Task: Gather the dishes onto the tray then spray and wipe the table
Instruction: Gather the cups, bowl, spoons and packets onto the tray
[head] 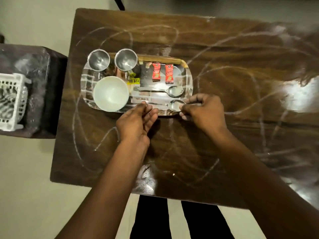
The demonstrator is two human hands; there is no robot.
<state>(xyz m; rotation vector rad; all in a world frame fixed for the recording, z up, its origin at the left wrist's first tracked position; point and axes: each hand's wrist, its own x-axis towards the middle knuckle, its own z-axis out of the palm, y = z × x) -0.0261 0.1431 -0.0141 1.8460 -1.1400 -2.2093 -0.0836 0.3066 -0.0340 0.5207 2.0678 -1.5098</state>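
Observation:
A shiny steel tray (189, 78) lies on the brown wooden table (224, 75). On it stand two steel cups (98, 59) (126, 59) at the back left and a white bowl (110, 93) at the front left. Two red sachets (156, 71) (169, 74) lie at the back. A spoon (170, 91) rests in the middle. A second spoon (173, 105) lies along the tray's front edge. My right hand (205, 112) pinches that spoon's bowl end. My left hand (136, 120) rests at the front rim with fingers apart, holding nothing.
White smear lines loop over the table top. A dark side table at the left carries a white plastic basket (12, 102) and a clear plastic bag (32, 66). My legs (181, 219) show below the table's near edge.

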